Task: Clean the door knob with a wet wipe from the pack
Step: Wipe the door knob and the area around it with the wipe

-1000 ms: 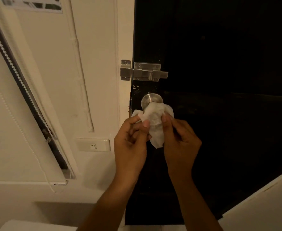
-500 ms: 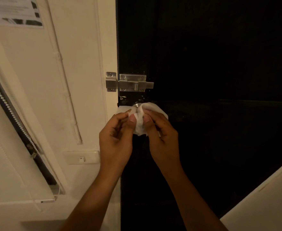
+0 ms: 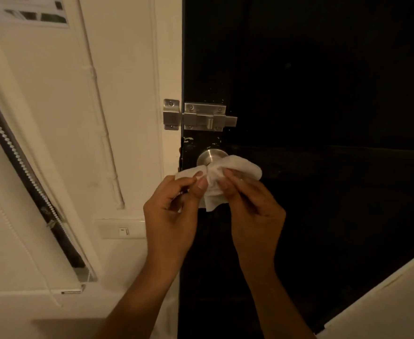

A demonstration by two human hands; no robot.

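Note:
A round brushed-metal door knob (image 3: 209,155) sits on the dark door (image 3: 323,94), near its left edge. A white wet wipe (image 3: 240,167) is bunched just below and in front of the knob, covering its lower right part. My left hand (image 3: 174,214) pinches the wipe's left side between thumb and fingers. My right hand (image 3: 252,211) pinches its right side. Both hands are close together under the knob. The pack of wipes is out of view.
A metal slide bolt (image 3: 206,117) is mounted above the knob, reaching to the white frame (image 3: 169,69). A wall switch (image 3: 124,231) sits left of my left hand. A window blind (image 3: 17,167) hangs at far left. A white surface (image 3: 384,304) fills the bottom right corner.
The view shifted left then back toward the right. The wipe rose over the knob and now sits a little lower, leaving the knob's upper left bare. Both hands stay on the wipe.

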